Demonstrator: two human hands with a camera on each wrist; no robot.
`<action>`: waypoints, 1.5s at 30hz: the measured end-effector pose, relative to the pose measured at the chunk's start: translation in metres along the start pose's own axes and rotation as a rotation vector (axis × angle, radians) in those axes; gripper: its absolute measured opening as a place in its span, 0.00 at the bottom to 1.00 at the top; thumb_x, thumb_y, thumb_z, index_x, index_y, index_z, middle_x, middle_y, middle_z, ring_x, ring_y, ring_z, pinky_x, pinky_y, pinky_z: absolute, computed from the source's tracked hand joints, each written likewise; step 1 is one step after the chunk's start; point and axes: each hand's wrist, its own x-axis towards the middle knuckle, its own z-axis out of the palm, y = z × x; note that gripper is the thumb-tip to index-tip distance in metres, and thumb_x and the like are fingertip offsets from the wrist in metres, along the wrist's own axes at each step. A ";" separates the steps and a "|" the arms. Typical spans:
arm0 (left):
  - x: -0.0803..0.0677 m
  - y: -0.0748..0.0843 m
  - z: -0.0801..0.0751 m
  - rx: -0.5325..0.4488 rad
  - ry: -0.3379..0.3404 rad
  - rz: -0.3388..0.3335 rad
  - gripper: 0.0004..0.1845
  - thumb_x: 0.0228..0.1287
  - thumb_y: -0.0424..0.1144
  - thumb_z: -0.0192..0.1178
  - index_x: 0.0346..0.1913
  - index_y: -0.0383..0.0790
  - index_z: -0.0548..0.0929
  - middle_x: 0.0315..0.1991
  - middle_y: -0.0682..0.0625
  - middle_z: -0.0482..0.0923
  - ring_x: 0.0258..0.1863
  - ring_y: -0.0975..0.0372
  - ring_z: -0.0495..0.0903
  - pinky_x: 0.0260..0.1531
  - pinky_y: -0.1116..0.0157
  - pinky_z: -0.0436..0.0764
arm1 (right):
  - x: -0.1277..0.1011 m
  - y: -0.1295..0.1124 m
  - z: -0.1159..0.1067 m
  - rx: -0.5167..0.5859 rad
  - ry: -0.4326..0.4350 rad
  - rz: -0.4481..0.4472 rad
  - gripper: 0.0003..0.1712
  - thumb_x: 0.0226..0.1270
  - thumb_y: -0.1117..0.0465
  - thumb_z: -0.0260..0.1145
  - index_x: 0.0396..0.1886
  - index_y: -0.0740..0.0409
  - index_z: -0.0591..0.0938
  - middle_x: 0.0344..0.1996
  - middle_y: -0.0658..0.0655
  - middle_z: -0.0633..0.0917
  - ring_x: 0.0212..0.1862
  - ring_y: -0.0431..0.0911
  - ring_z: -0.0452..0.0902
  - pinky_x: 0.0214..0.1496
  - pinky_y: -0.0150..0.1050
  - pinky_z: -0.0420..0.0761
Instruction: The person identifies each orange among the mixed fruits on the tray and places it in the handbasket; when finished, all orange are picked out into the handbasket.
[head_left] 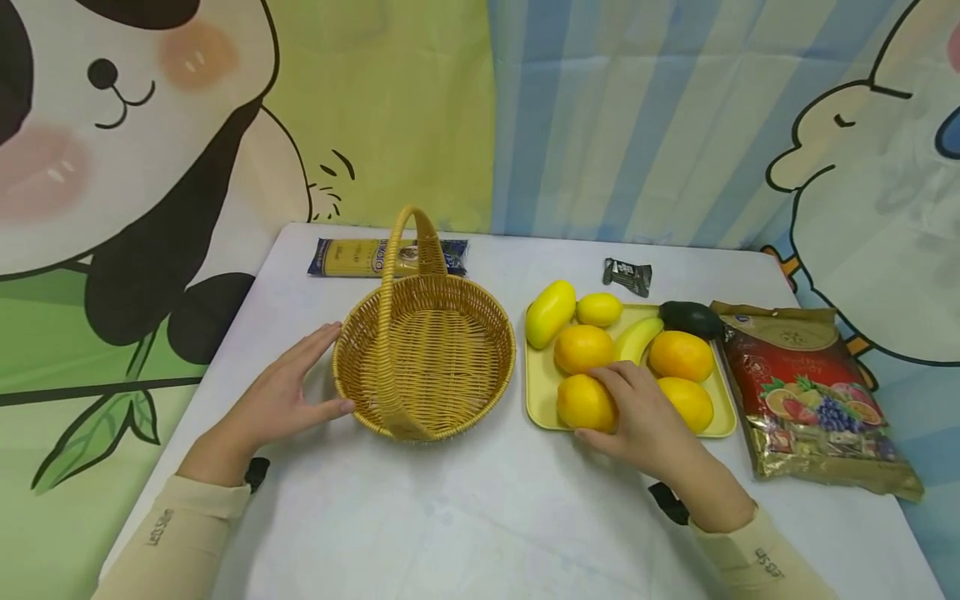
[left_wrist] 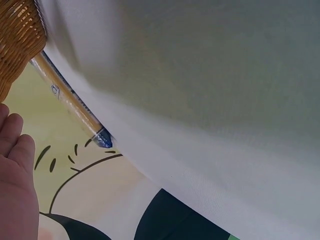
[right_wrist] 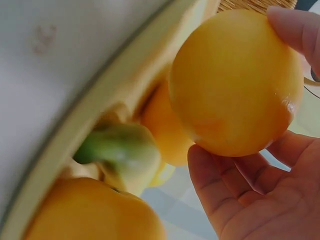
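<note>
Head view: table (head_left: pixel 465 517) with 1 basket (head_left: pixel 450 358), 1 tray (head_left: pixel 538 379), 1 pasta pack (head_left: pixel 351 257), 1 candy (head_left: pixel 628 276), 1 bag (head_left: pixel 810 392). Basket sits left of the table's middle, handle up, woven bottom in view. Tray right of it, full of fruit: 1 mango (head_left: pixel 551 314) and 1 lemon (head_left: pixel 599 309) at the far left corner, 1 banana (head_left: pixel 636 340) mid-tray, 1 avocado (head_left: pixel 690 319) at the far right corner, 3 other oranges (head_left: pixel 584 350), one partly behind the hand. Right hand (head_left: pixel 645 417) grasps 1 orange (head_left: pixel 587 403) at the tray's near left corner; can't tell if it's lifted. Left hand (head_left: pixel 288 396) released, fingers extended, at basket's left side; contact unclear. Pasta pack along the table's far edge behind basket, candy near the same edge behind tray, bag by the table's right edge, against the tray.

Left wrist view: left hand at lower left, fingers straight, holding nothing; basket just above the fingertips, part of pasta pack beyond.

Right wrist view: orange between thumb and fingers, 2 other oranges and banana's green end by the tray rim, a bit of basket at top.
</note>
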 end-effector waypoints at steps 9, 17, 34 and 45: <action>-0.001 0.001 -0.002 0.000 -0.006 -0.007 0.62 0.52 0.63 0.78 0.85 0.54 0.54 0.85 0.46 0.55 0.82 0.41 0.58 0.73 0.31 0.64 | 0.013 -0.006 -0.020 0.044 0.006 -0.016 0.47 0.51 0.49 0.85 0.69 0.60 0.77 0.61 0.62 0.78 0.61 0.57 0.73 0.65 0.60 0.81; -0.003 0.003 -0.006 0.002 -0.019 -0.024 0.62 0.53 0.64 0.77 0.85 0.54 0.54 0.85 0.46 0.55 0.82 0.41 0.57 0.74 0.31 0.64 | 0.032 -0.019 -0.031 0.034 0.040 -0.061 0.47 0.51 0.48 0.85 0.69 0.59 0.77 0.62 0.61 0.78 0.62 0.57 0.73 0.65 0.59 0.79; -0.006 0.001 -0.006 -0.021 -0.027 -0.036 0.62 0.54 0.64 0.77 0.85 0.55 0.52 0.85 0.45 0.54 0.82 0.41 0.57 0.75 0.31 0.62 | 0.083 -0.065 -0.050 0.037 0.030 -0.213 0.46 0.54 0.47 0.83 0.69 0.58 0.76 0.62 0.60 0.77 0.60 0.56 0.70 0.57 0.52 0.81; -0.004 0.002 -0.003 -0.016 -0.035 -0.016 0.61 0.55 0.65 0.76 0.85 0.53 0.52 0.85 0.47 0.54 0.83 0.43 0.56 0.77 0.34 0.62 | 0.109 -0.098 -0.043 0.061 0.009 -0.308 0.43 0.56 0.46 0.82 0.69 0.54 0.77 0.61 0.56 0.77 0.58 0.54 0.70 0.56 0.49 0.82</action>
